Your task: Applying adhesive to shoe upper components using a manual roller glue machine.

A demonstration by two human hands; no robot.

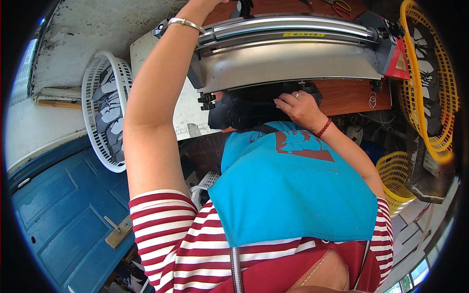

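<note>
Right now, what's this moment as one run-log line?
left hand: near roller, partly cropped | right hand: on black material | white basket: left, loaded

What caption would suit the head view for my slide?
The right hand touches black pieces before a roller machine; the left hand, partly cropped, reaches beyond it.

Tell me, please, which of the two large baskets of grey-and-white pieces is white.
The white basket is left of the left arm; the other, right of the metal machine, is a yellow basket.
</note>
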